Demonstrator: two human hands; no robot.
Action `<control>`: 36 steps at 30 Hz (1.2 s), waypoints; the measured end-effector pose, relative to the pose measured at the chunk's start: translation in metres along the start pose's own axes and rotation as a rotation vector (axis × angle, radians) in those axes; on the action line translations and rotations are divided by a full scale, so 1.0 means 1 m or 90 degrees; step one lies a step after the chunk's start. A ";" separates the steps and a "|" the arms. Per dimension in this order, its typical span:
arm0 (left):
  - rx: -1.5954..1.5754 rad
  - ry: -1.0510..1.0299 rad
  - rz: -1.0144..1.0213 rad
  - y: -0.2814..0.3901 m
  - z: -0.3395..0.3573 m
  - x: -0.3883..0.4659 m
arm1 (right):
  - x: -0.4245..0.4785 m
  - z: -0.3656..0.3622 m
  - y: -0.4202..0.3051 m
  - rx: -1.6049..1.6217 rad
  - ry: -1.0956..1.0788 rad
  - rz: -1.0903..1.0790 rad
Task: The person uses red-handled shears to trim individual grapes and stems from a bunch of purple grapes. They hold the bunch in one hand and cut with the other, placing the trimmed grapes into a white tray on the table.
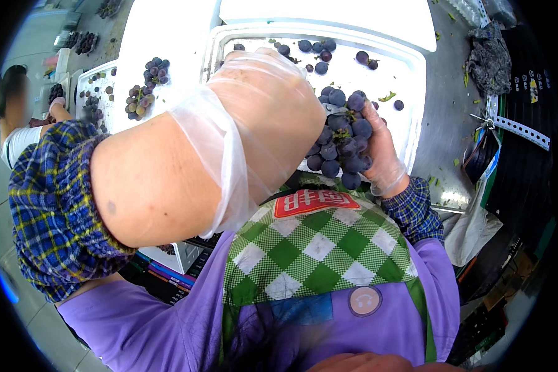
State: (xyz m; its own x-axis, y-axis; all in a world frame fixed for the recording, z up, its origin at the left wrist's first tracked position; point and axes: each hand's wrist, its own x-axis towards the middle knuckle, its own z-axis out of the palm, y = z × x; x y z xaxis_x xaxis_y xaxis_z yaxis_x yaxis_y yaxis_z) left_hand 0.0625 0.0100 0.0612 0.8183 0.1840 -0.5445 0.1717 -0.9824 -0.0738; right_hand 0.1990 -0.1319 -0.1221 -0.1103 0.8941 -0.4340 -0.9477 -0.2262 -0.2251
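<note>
My right hand (382, 144), in a clear plastic glove, holds a bunch of dark purple grapes (346, 135) from its right side. The bunch is over the front part of a white foam tray (416, 107). My left hand (279, 88), gloved too, is raised close to the camera, left of the bunch, its back towards me. Its fingers are hidden behind it, so what they hold does not show. A small grey, shiny piece (335, 109) shows between that hand and the grapes; I cannot tell what it is. Loose grapes (321, 68) and stem bits (387, 96) lie in the tray.
Two small grape bunches (156, 71) (139, 101) lie on a white surface to the left. Beyond is another white tray (81, 88) with loose grapes. A person (14, 107) is at far left. Right are a metal tabletop (446, 139), crumpled dark plastic (489, 58) and a perforated metal bar (523, 131).
</note>
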 end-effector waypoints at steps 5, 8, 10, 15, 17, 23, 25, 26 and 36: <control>0.055 0.108 0.032 0.002 0.009 0.001 | -0.001 0.001 -0.003 0.054 -0.043 -0.003; 0.135 0.162 0.041 0.005 0.009 0.001 | -0.001 0.006 -0.002 0.076 -0.039 0.004; 0.166 0.186 0.044 0.006 0.011 -0.002 | 0.001 0.000 -0.002 0.110 -0.049 0.028; 0.192 0.208 0.037 0.007 0.014 0.000 | 0.009 -0.014 0.002 0.203 -0.119 0.077; 0.185 0.221 0.055 0.003 0.016 0.006 | 0.011 -0.022 0.002 0.228 -0.117 0.071; 0.038 0.242 0.045 -0.002 0.025 0.006 | 0.011 -0.016 0.002 0.060 -0.015 0.028; -0.084 0.251 0.014 -0.011 0.028 0.011 | 0.009 -0.010 0.001 -0.025 0.028 0.013; -0.129 0.253 -0.029 -0.015 0.029 0.015 | 0.008 -0.007 0.000 -0.024 0.030 0.015; -0.220 0.131 -0.093 -0.014 0.025 -0.012 | 0.003 -0.003 -0.003 -0.077 0.035 -0.026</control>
State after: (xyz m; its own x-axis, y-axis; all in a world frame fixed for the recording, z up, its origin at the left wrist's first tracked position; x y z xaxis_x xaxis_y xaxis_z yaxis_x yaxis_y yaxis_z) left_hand 0.0364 0.0210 0.0475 0.8580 0.3575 -0.3689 0.4391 -0.8831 0.1654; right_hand 0.2028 -0.1300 -0.1251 -0.0532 0.8817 -0.4688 -0.9079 -0.2382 -0.3450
